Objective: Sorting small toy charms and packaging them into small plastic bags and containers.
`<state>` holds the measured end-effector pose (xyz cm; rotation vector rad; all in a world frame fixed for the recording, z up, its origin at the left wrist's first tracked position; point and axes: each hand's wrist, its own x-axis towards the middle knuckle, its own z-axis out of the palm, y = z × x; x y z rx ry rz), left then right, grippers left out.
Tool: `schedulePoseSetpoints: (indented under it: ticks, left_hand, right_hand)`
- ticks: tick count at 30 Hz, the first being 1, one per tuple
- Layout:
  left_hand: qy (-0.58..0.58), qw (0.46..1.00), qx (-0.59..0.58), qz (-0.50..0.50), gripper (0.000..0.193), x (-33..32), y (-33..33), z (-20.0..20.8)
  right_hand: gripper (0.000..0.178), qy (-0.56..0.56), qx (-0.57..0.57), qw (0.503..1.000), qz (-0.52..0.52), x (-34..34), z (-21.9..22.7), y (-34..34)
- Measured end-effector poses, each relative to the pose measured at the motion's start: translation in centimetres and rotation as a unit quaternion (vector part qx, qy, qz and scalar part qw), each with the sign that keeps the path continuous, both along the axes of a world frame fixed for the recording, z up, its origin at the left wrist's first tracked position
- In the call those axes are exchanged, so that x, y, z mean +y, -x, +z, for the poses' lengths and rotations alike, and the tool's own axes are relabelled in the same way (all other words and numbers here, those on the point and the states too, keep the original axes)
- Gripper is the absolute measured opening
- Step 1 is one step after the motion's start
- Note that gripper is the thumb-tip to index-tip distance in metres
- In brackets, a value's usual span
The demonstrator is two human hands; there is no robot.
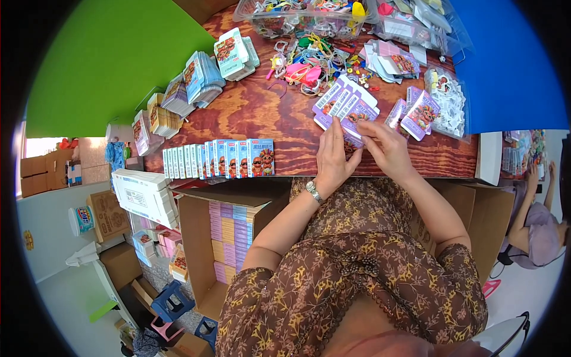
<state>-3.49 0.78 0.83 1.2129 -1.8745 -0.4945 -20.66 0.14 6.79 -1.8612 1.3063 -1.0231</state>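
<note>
My left hand (338,151) and my right hand (385,146) meet at the table's near edge, around a small purple carton (353,140). Both sets of fingers are closed on its sides, and much of the carton is hidden behind them. Just beyond my fingertips lie several flat, unfolded purple cartons (346,102), fanned over one another. To the right of my right hand are a filled-looking purple box (422,114) and another purple box (395,114) beside it. A metal watch (313,191) sits on my left wrist.
A row of blue boxes (238,159) stands left of my hands. Stacks of flat cartons (205,77) line the far left. Mixed hair ties and trinkets (309,62) lie behind, near clear trays (306,24). An open cardboard box (202,250) holds packed boxes below. Another person (535,232) works at right.
</note>
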Motion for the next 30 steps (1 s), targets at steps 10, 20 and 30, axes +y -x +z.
schedulePoseSetpoints:
  ticks: [10,20,30]
  left_hand:
    - [0.003,1.0,0.01,0.019,0.094,0.4,0.9,0.4]
    - [-0.016,0.998,-0.054,0.03,0.096,-0.2,0.7,1.4]
    - [0.016,1.0,-0.025,0.005,0.092,-3.4,1.6,2.4]
  right_hand:
    - [0.026,0.143,0.053,0.987,-0.049,1.0,-0.9,-1.5]
    - [0.023,0.073,-0.003,0.997,-0.038,-0.6,-1.6,-1.2]
    - [0.026,0.026,-0.108,0.986,-0.128,-4.4,-1.8,2.6]
